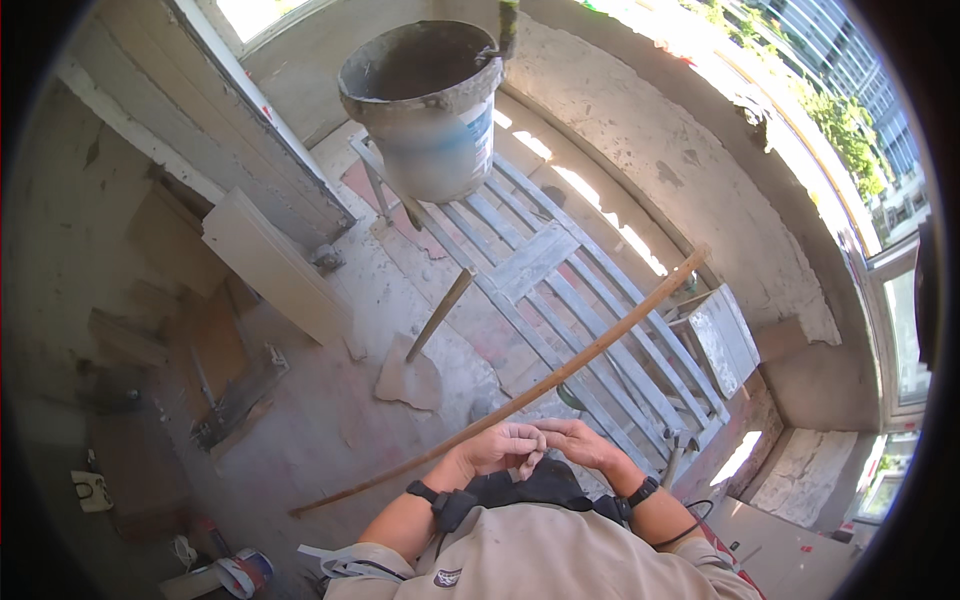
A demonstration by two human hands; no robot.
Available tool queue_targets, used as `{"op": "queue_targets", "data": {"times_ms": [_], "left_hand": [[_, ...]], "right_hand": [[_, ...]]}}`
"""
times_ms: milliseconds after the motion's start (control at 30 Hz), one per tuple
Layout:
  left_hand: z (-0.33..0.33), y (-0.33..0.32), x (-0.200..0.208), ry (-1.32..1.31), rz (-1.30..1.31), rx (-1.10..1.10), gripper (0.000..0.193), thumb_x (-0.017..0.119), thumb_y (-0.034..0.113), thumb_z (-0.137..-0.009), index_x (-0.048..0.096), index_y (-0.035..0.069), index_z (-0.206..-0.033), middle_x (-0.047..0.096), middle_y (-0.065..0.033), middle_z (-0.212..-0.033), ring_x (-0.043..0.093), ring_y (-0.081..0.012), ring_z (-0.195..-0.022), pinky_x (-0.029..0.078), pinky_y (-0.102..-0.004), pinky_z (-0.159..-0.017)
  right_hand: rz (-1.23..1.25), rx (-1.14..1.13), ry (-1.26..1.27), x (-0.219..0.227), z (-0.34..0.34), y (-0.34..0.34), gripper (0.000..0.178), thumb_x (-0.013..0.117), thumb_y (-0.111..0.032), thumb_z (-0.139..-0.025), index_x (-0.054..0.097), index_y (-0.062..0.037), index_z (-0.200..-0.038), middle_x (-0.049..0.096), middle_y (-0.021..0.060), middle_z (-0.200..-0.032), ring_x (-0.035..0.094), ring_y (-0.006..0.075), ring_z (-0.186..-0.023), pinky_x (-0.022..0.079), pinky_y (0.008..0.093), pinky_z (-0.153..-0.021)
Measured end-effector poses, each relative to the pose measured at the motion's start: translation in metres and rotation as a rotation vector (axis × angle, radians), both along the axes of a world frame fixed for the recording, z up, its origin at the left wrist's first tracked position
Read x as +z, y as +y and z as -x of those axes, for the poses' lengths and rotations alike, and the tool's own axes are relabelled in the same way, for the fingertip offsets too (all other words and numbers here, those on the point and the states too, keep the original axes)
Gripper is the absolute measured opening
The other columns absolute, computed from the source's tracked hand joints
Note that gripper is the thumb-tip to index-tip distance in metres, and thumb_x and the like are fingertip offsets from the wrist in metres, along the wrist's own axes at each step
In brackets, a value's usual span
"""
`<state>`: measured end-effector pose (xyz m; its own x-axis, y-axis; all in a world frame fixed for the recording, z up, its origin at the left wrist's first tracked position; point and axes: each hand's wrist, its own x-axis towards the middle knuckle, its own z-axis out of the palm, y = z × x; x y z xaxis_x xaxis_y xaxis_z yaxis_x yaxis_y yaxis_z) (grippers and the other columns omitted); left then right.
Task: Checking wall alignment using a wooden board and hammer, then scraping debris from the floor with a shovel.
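Both my hands meet just in front of my body, fingertips together. The fingers of my left hand (503, 448) are curled, with pale dust on them. My right hand (580, 441) is closed too, its fingers pressed together against the left ones. Whatever lies between them, if anything, is too small to make out. Just beyond my hands a long wooden pole (560, 375) slants from the floor at lower left up across a grey metal slatted platform (537, 262). On the platform's far end stands a white bucket (432, 150), its rim and inside coated in grey.
Left of the platform a short stick (440, 315) rises from a flat, dusty piece (408, 387). A pale board (270, 262) leans near the left wall. Debris and a roll-like object (243, 574) lie at lower left. A pale box (722, 335) stands beside the platform, below the curved window wall.
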<state>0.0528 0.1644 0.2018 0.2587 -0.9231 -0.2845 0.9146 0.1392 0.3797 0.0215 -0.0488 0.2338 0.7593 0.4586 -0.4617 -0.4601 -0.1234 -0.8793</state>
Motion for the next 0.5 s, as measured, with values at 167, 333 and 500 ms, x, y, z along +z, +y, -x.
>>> {"op": "queue_targets", "data": {"times_ms": [167, 333, 500], "left_hand": [[-0.003, 0.029, -0.018, 0.155, 0.101, -0.033, 0.016, 0.058, 0.019, -0.096, 0.06, 0.004, -0.102, 0.061, -0.0044, -0.084, 0.061, -0.0164, -0.067, 0.05, -0.0314, -0.068], [-0.012, 0.039, -0.019, 0.206, 0.095, -0.007, 0.015, 0.056, 0.019, -0.097, 0.059, 0.004, -0.101, 0.061, -0.0045, -0.083, 0.061, -0.0157, -0.07, 0.05, -0.0303, -0.067], [-0.031, 0.038, -0.026, 0.131, 0.037, -0.02, 0.014, 0.057, 0.02, -0.097, 0.06, 0.007, -0.1, 0.063, -0.0044, -0.085, 0.061, -0.0167, -0.075, 0.05, -0.0307, -0.069]], "right_hand": [[0.21, 0.318, -0.142, 0.0, -0.033, 0.021, 0.031, 0.053, -0.019, -0.098, 0.061, 0.0012, -0.12, 0.069, 0.0103, -0.102, 0.064, 0.0213, -0.095, 0.05, 0.0329, -0.087], [0.147, 0.337, 0.219, 0.009, -0.05, 0.04, 0.028, 0.049, -0.018, -0.098, 0.061, -0.0007, -0.117, 0.064, 0.0059, -0.078, 0.062, 0.0137, -0.07, 0.05, 0.0276, -0.063], [0.107, 0.07, 0.367, 0.026, -0.045, 0.049, 0.031, 0.047, -0.022, -0.101, 0.057, -0.0021, -0.122, 0.056, 0.0016, -0.073, 0.055, 0.0091, -0.064, 0.044, 0.0239, -0.055]]}}
